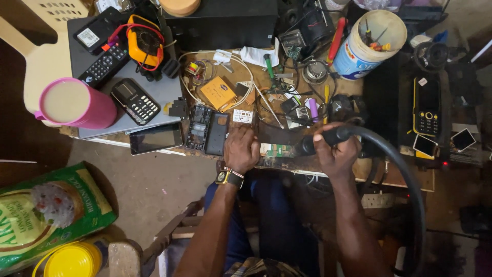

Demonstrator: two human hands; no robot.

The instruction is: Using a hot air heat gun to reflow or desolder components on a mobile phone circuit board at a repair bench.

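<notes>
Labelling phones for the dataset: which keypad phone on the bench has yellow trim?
The keypad phone lying at the far right of the bench, beyond the right hand: black with yellow edges. The other keypad phone, on the grey laptop at left, is plain black.

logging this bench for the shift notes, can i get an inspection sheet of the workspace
surface: wooden bench, crowded, little bare wood
job's things: black hose tool gripped in right hand; green board by left hand
clutter: opened phone, keypad phone, yellow meter, pink cup, tub of tools, laptop
grippers: left hand pressed flat on bench, wears a watch; right hand closed on tool
cables: hose loops down right; white wire coils mid-bench
surroundings: rice bag, yellow lid, concrete floor
</notes>
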